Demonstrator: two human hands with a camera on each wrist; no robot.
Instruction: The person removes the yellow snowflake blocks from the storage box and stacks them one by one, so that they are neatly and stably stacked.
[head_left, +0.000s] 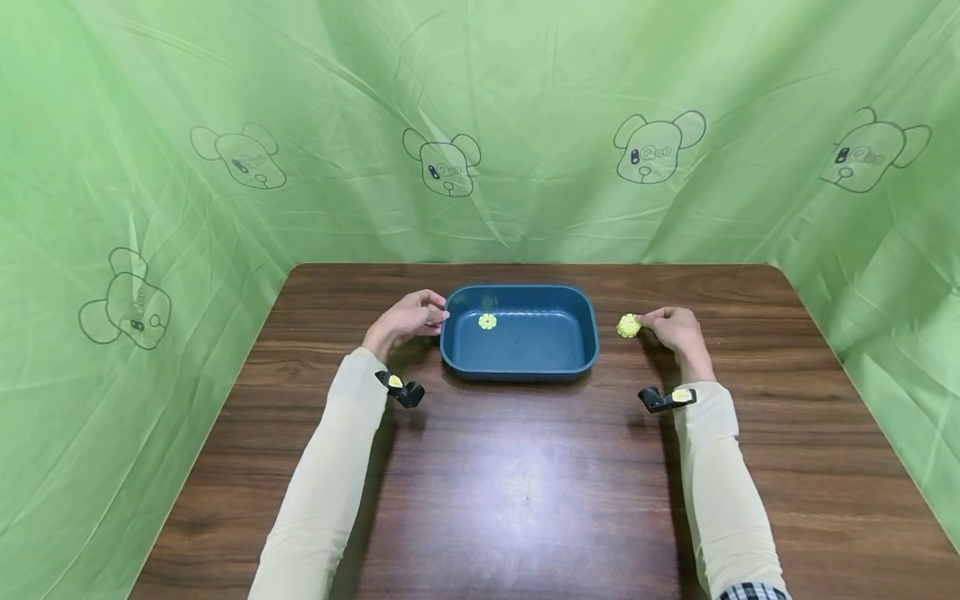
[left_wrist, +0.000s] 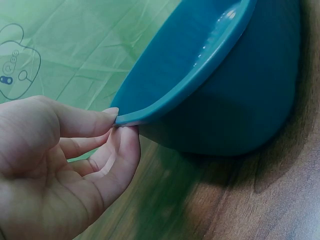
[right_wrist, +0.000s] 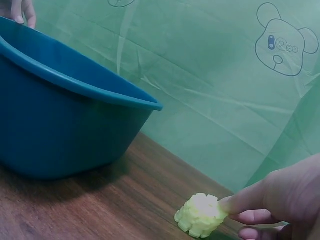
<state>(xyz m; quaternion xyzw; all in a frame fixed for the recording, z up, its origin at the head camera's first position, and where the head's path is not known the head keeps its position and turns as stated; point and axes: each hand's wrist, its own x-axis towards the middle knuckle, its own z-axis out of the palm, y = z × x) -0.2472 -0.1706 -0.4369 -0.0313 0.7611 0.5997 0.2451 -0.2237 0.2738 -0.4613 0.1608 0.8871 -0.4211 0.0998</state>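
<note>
My left hand (head_left: 411,317) pinches the left rim of a dark blue plastic basin (head_left: 517,372). In the left wrist view, the thumb lies on top of the rim and the curled fingers sit under it. A yellow flower-shaped disc (head_left: 487,321) lies inside the basin, towards its left. Right of the basin, a small stack of yellow notched discs (right_wrist: 200,216) stands on the table. The right hand (head_left: 675,329) holds the stack's right edge at its fingertips; part of the grip is hidden behind the discs.
The brown wood-grain table (head_left: 517,483) carries the basin and the stack. Green cloth (head_left: 525,208) with bear-head drawings hangs behind and at both sides. Each wrist wears a black camera mount, one on the left (head_left: 405,392) and one on the right (head_left: 660,400).
</note>
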